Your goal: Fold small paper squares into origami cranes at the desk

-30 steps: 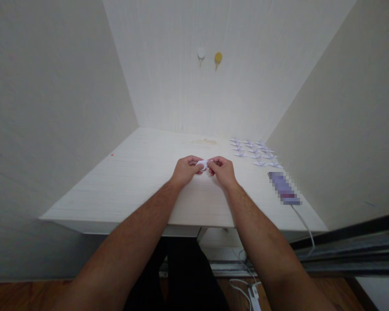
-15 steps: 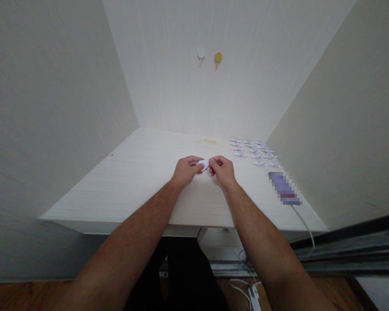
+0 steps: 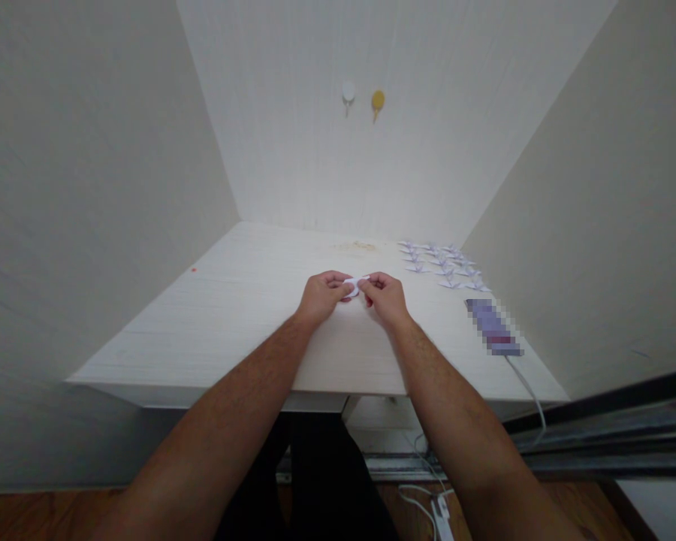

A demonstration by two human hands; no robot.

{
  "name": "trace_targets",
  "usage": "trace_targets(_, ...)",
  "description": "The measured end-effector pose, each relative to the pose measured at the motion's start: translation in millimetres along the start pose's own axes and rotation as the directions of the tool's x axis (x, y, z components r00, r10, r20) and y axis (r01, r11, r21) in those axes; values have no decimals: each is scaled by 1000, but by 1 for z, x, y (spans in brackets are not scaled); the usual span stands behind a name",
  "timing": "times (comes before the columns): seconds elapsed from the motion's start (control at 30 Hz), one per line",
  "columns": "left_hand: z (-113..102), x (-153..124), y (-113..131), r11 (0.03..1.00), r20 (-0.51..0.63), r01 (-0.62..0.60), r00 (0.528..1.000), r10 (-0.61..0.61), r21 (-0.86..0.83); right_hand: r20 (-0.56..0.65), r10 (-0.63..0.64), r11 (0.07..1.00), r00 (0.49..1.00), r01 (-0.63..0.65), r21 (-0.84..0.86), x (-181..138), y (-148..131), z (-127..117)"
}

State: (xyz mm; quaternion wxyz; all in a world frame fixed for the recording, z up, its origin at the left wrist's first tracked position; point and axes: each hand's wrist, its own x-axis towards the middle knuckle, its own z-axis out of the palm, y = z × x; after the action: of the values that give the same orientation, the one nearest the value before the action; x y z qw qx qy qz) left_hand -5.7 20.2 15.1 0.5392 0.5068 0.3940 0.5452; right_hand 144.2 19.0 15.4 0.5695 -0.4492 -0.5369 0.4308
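Observation:
Both my hands meet over the middle of a pale wooden desk [image 3: 214, 315]. My left hand [image 3: 321, 297] and my right hand [image 3: 386, 298] each pinch one end of a small piece of folded white paper [image 3: 354, 285], fingers curled closed around it. The paper is held just above the desk top, mostly hidden by my fingertips. My forearms reach in from the bottom of the view.
Several small folded paper cranes [image 3: 442, 264] lie in rows at the desk's back right. A phone [image 3: 493, 326] with a white cable [image 3: 526, 391] lies near the right edge. Walls close in on three sides; two round hooks [image 3: 363, 97] hang on the back wall.
The hands stay in place; the fingers shift slightly on the small paper, which looks a little more tucked between them.

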Motion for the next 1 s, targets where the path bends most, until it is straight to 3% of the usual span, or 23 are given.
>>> trace_targets(0.4, 0, -4, 4, 991, 91, 76, 992, -86, 109, -33, -65, 998, 997, 65, 1, 0, 0, 0)
trace_targets(0.7, -2, -2, 4, 965, 99, -14, 995, -12, 262, 1, -26, 999, 1000, 26, 40, -1, -3, 0)
trace_targets(1.0, -3, -1, 3, 962, 106, -24, 994, -5, 271, -14, -28, 999, 999, 29, 30, -1, -2, -2)
